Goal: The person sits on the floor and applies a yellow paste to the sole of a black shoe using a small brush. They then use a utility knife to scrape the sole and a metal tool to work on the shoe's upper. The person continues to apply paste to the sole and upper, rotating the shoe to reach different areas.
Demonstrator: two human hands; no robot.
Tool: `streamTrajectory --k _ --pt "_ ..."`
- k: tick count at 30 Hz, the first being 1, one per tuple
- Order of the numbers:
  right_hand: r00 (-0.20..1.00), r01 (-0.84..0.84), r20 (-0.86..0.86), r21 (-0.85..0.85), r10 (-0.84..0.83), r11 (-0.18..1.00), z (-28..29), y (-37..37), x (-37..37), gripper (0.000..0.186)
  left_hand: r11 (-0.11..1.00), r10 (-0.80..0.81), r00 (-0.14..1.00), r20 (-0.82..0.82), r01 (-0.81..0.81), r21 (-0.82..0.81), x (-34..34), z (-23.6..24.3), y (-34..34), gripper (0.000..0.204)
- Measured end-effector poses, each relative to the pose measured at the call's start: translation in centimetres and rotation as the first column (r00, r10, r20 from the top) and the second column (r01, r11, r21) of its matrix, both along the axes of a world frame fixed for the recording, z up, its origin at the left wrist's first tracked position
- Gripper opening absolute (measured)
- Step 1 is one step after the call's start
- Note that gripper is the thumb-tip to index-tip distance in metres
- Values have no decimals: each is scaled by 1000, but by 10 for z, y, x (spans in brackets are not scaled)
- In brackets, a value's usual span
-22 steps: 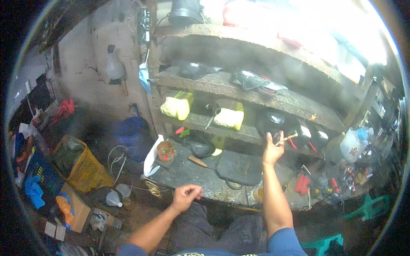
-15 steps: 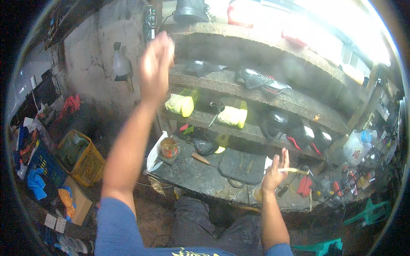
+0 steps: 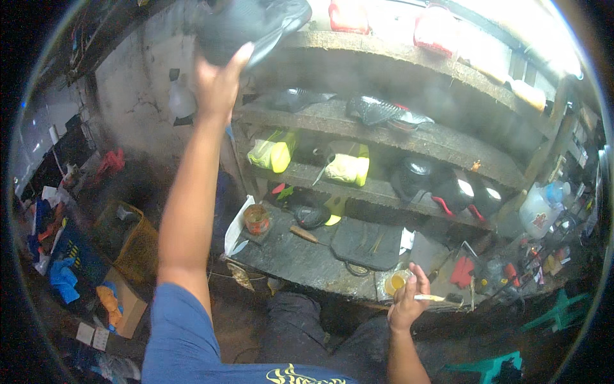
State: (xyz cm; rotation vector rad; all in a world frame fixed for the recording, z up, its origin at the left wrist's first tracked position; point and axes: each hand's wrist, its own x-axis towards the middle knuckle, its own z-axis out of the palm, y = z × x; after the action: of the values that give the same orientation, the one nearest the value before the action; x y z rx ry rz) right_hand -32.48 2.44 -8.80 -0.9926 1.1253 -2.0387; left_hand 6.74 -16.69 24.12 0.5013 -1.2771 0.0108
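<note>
Raised at the upper left, my left hand [image 3: 219, 86] grips a black shoe [image 3: 246, 32] from below, thumb against its side. The shoe's top is cut off by the picture's edge. Low on the right, my right hand [image 3: 408, 299] is closed around a toothbrush [image 3: 436, 298], its dark bristles pointing right. Just beyond those fingers stands a small container of yellow liquid [image 3: 395, 282] at the front of the dark workbench [image 3: 284, 256]. A flat black bag-like piece [image 3: 364, 243] lies farther back, beside a wooden-handled tool [image 3: 303, 234].
Wooden shelves [image 3: 358, 50] rise behind the bench, bearing yellow shoes [image 3: 348, 168], black shoes [image 3: 457, 192] and red items [image 3: 437, 29]. An open tin [image 3: 256, 219] sits at the bench's left. A yellow crate [image 3: 137, 240] is on the left; a plastic jug [image 3: 540, 208] is on the right.
My left hand has taken hold of the black shoe and brought it left from the top shelf. My right hand has dropped lower with the toothbrush.
</note>
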Motion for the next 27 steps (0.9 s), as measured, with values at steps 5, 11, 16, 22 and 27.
streamTrajectory --k 5,11,16,22,27 --pt "931 -363 53 17 362 932 42 -9 39 32 853 521 845 119 -516 -73 -9 -214 97 68" --pt "784 -582 129 -187 607 791 103 -24 95 65 797 -82 803 -591 408 444 -79 -363 213 78" --pt "759 -642 113 -31 641 766 96 -6 93 61 701 -55 934 -353 288 653 -72 -381 262 76" --pt "788 -616 16 18 616 788 51 13 96 61 793 -428 787 -444 563 234 -3 -334 235 74" --pt "789 -574 -220 67 574 816 15 23 103 67 602 -300 941 -157 314 734 -36 -295 233 71"
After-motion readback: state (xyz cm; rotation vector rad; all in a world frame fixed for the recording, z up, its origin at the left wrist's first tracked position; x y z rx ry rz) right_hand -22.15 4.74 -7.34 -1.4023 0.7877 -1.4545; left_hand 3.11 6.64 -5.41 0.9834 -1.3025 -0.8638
